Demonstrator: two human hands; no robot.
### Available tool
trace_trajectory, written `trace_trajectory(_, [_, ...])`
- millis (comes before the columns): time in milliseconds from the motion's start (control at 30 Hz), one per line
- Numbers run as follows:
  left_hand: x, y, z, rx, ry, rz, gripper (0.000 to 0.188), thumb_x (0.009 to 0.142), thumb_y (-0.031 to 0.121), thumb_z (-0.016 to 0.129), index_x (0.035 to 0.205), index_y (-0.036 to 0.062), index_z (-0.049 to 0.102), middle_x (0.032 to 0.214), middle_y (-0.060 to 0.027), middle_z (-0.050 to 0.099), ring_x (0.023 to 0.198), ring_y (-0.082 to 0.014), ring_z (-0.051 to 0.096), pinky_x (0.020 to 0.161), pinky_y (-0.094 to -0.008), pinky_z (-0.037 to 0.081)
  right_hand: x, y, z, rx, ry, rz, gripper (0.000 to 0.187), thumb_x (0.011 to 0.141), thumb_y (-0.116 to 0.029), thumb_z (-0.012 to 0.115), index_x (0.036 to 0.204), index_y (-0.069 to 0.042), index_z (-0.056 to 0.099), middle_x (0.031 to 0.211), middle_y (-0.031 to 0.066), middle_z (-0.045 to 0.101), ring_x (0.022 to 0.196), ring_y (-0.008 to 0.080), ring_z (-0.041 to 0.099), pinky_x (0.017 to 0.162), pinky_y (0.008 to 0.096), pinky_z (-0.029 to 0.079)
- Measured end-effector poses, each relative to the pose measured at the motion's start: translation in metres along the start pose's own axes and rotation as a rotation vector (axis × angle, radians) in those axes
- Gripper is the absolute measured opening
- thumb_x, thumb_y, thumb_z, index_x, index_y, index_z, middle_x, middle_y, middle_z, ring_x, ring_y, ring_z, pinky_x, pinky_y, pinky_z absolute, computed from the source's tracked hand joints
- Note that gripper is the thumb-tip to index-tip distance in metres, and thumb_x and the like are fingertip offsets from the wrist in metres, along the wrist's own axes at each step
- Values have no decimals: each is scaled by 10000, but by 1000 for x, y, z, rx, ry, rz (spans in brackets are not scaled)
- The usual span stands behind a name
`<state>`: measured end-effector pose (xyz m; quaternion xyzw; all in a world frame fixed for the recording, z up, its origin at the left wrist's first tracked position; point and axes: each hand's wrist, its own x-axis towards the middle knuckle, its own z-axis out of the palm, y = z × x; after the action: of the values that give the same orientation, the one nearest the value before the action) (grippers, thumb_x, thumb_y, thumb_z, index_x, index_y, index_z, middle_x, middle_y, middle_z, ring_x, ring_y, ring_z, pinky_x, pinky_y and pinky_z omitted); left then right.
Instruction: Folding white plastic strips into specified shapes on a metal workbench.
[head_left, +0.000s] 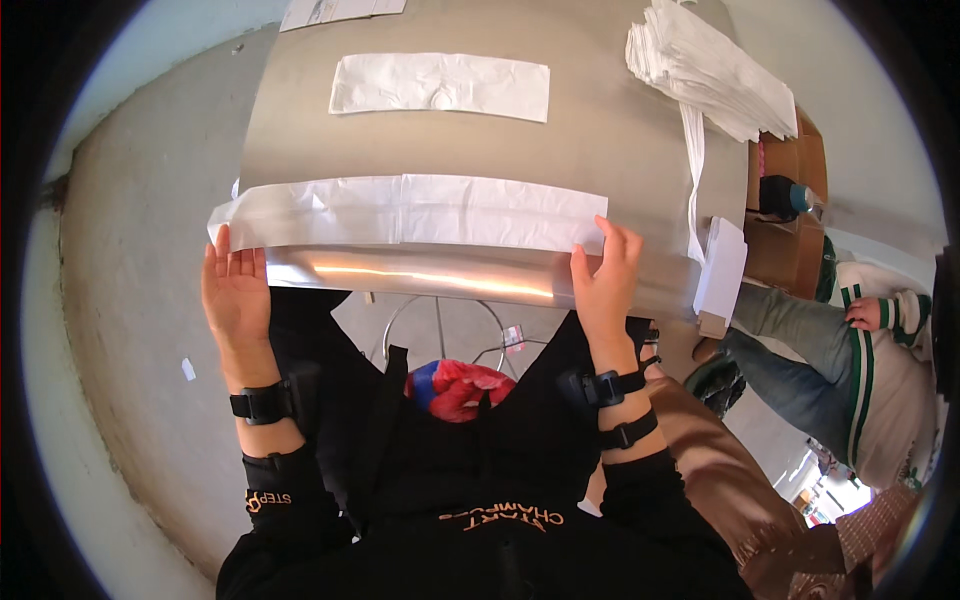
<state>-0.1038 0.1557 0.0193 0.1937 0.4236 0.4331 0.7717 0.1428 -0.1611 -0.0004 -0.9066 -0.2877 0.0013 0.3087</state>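
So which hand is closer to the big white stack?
Right. The right hand is below and left of the white stack in view; the left hand is farther left.

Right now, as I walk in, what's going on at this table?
A person's two bare hands are at a long white strip, spread along the near side of a metal table. The left hand is at its left end, fingers extended; the right hand is at its right end, thumb and fingers apart. Farther back lies a shorter white piece, and a stack of white pieces sits at the far right.
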Motion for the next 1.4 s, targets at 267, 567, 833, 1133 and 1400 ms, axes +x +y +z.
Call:
trace_trajectory(267, [18,-4,-15,214,-25,-23,403,871,233,583,1189,-4,515,1124,-70,471,1028,-162,454,893,-278,385,-6,-20,15,143,-48,65,381,773,-67,616,1146,-54,537,1083,132,448,997,274,490,848,347,416])
trace_trajectory(567, [34,4,-27,300,67,1,412,850,232,607,1178,-6,531,1120,-57,467,1008,-147,446,875,-261,376,-5,-10,19,52,-86,-4,311,770,-61,624,1078,-49,584,1042,118,458,970,261,494,822,330,429])
trace_trajectory(833, [29,2,-30,191,-12,-14,438,879,215,564,1232,-22,461,1207,-92,454,1170,-214,418,1004,-343,359,-24,14,-1,211,-25,281,311,806,-85,612,1114,-71,566,1002,84,478,822,150,525,724,277,455])
trace_trajectory(1133, [24,18,-44,282,-109,59,449,885,232,565,1243,-17,455,1268,-101,458,1215,-201,401,1000,-334,348,-36,16,-11,-171,-162,39,459,796,-84,580,1249,-112,504,908,117,480,779,261,524,700,353,466])
trace_trajectory(1400, [-97,-4,-61,1034,-200,178,359,845,98,578,1167,-51,520,1115,-107,573,1023,-170,537,907,-286,408,-41,13,-8,-286,-118,82,448,801,-67,549,1244,-114,505,914,135,474,817,297,528,711,388,471])
